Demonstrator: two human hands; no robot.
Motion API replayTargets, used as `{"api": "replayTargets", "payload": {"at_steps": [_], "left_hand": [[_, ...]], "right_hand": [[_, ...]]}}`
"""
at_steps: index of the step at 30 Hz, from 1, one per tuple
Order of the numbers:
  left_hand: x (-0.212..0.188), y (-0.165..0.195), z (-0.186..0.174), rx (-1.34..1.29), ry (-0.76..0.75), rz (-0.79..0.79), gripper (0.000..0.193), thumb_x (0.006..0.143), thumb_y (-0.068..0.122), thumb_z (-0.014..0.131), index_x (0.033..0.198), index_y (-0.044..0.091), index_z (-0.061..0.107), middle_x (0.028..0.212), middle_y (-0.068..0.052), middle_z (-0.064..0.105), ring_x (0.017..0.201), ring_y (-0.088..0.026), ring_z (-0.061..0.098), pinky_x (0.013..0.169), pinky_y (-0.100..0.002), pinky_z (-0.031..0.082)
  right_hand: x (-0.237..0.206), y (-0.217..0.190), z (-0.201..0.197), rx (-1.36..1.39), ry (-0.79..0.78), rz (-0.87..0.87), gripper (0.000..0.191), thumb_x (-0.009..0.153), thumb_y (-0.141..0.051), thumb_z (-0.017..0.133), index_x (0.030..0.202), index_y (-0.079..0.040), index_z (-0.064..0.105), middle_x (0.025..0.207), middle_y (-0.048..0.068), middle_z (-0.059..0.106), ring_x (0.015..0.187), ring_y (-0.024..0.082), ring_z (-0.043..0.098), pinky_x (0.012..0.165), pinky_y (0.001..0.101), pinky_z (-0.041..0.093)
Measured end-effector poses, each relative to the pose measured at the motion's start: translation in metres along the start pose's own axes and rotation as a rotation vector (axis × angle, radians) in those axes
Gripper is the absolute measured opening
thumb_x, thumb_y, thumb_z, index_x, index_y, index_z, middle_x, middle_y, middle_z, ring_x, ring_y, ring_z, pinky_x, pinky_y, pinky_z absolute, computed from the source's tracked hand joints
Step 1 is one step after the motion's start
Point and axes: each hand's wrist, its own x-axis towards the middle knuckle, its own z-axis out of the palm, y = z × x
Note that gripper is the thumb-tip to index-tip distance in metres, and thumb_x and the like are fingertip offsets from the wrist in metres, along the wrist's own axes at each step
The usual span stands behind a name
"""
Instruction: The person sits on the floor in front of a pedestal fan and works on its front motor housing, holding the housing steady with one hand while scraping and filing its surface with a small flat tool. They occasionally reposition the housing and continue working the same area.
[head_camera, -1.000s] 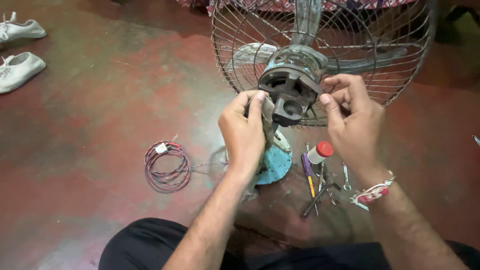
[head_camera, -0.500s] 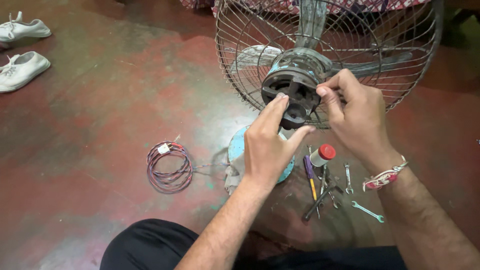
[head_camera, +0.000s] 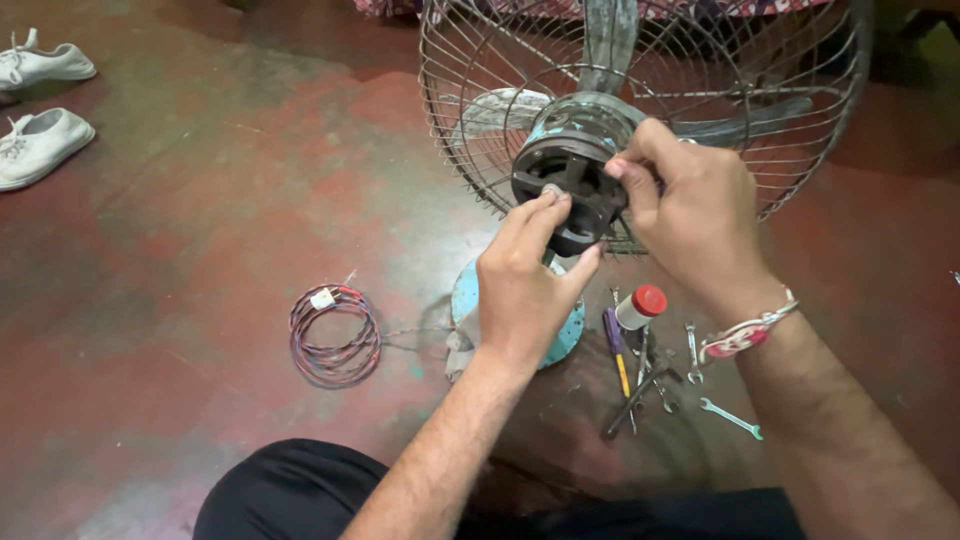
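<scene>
your left hand (head_camera: 520, 290) and right hand (head_camera: 690, 210) both pinch the dark motor housing (head_camera: 565, 185) from opposite sides; its axis points toward you.

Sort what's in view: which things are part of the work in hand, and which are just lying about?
In hand:
left hand and right hand, both on the dark motor housing
wire fan guard
blue fan base

Lying about:
coil of wire
small red-capped bottle
screwdrivers and spanners
white shoes
</scene>
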Motion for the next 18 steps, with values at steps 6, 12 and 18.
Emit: {"api": "replayTargets", "payload": {"at_steps": [6, 12, 18], "left_hand": [[0.001, -0.001, -0.002, -0.003, 0.002, 0.011, 0.053, 0.073, 0.012, 0.091, 0.119, 0.001, 0.070, 0.124, -0.015, 0.070, 0.118, -0.029, 0.071, 0.102, -0.036, 0.057], [0.001, -0.002, -0.003, -0.024, 0.000, 0.004, 0.051, 0.073, 0.012, 0.091, 0.117, 0.001, 0.070, 0.122, -0.015, 0.071, 0.117, -0.029, 0.071, 0.101, -0.036, 0.058], [0.002, -0.003, -0.004, -0.019, -0.017, 0.002, 0.049, 0.073, 0.011, 0.091, 0.116, 0.001, 0.070, 0.120, -0.014, 0.071, 0.116, -0.029, 0.071, 0.100, -0.036, 0.058]], "right_hand": [[-0.009, -0.002, -0.004, 0.094, -0.052, 0.144, 0.014, 0.100, -0.019, 0.073, 0.101, -0.007, 0.065, 0.078, 0.013, 0.068, 0.068, 0.031, 0.069, 0.058, 0.0430, 0.047], [0.002, 0.001, -0.005, 0.066, -0.093, 0.159, 0.014, 0.100, -0.019, 0.073, 0.100, -0.006, 0.067, 0.073, 0.015, 0.065, 0.064, 0.034, 0.066, 0.057, 0.0438, 0.046], [0.005, -0.005, 0.002, 0.023, -0.052, 0.100, 0.014, 0.101, -0.018, 0.074, 0.098, -0.006, 0.067, 0.073, 0.017, 0.066, 0.068, 0.036, 0.066, 0.057, 0.0469, 0.045]]}}
